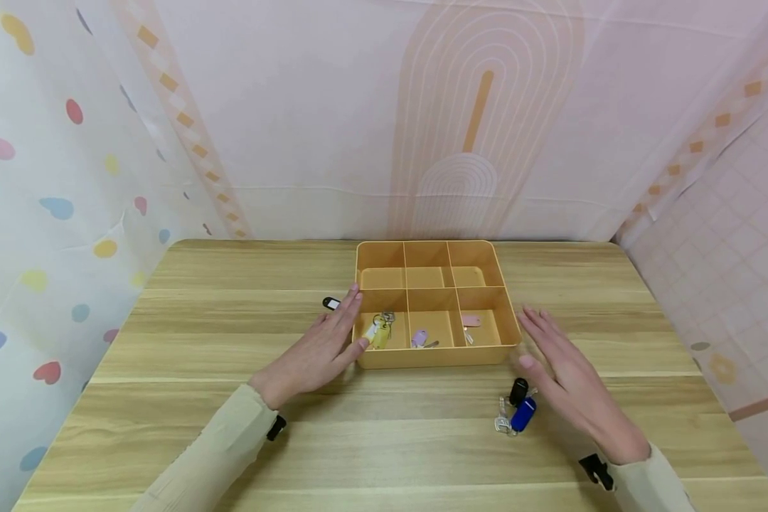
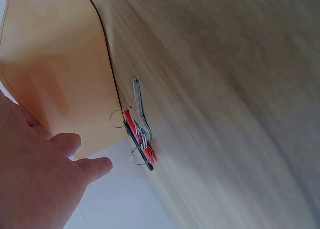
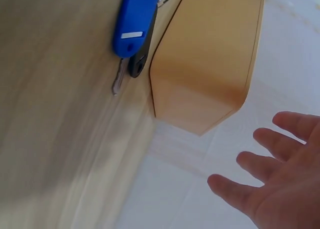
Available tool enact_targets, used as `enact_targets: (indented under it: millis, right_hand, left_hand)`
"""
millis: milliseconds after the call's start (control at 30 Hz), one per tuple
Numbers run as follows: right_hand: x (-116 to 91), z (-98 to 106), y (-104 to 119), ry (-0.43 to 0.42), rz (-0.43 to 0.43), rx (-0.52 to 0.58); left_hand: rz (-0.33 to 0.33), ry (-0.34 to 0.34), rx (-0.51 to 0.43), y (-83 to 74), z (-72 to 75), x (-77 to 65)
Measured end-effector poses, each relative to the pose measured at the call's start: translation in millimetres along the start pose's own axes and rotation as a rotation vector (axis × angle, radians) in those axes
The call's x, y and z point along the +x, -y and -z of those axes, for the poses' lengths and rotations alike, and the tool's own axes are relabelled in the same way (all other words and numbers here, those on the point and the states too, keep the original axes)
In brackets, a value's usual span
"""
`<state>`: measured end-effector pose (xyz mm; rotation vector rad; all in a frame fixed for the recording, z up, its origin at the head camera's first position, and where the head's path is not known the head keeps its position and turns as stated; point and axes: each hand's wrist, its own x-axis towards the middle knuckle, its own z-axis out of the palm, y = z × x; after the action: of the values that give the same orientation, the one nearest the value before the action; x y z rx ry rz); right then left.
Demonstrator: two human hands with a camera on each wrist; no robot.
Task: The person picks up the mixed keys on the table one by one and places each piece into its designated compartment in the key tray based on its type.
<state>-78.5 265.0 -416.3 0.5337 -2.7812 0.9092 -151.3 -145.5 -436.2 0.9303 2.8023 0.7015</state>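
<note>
A tan box (image 1: 438,358) with six compartments sits on the table. My left hand (image 1: 316,353) lies along its left wall, fingers straight and at the rim. My right hand (image 1: 572,377) is held with spread, straight fingers just off the right wall, holding nothing. In the front row lie keys with a yellow key tag (image 1: 381,336), a purple key tag (image 1: 419,338) and a pink key tag (image 1: 471,321); the back row shows bare floors. Left of the box, largely hidden by my left hand in the head view, are keys with a red key tag (image 2: 131,121) and a black one.
Keys with a blue key tag (image 1: 523,414) and a black key tag (image 1: 518,392) lie on the wooden table (image 1: 384,448) in front of the box's right corner, close to my right hand. Patterned cloth (image 1: 307,107) hangs behind and at both sides.
</note>
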Motion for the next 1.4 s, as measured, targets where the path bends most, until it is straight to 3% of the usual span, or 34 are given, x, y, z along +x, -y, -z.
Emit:
enact_targets:
  millis: [200, 600, 800, 1100, 1400]
  right_hand:
    - [-10, 3, 0, -0.004, -0.067, 0.045]
    - [-21, -4, -5, -0.074, -0.09, 0.078]
    - [-24, -13, -6, -0.036, -0.114, 0.061]
    - [-24, -24, -10, -0.007, -0.054, 0.043]
    - [-24, -26, -15, 0.081, -0.041, 0.01]
  left_hand:
    - [-0.007, -0.005, 0.009, 0.6, -0.5, 0.6]
    - [-0.015, -0.003, 0.012, 1.5, -1.1, 0.5]
    - [-0.015, -0.013, 0.007, 1.7, -1.4, 0.2]
    - [-0.016, -0.012, 0.009, 0.5, -0.6, -0.3]
    - [-0.011, -0.007, 0.01, 0.5, 0.0, -0.2]
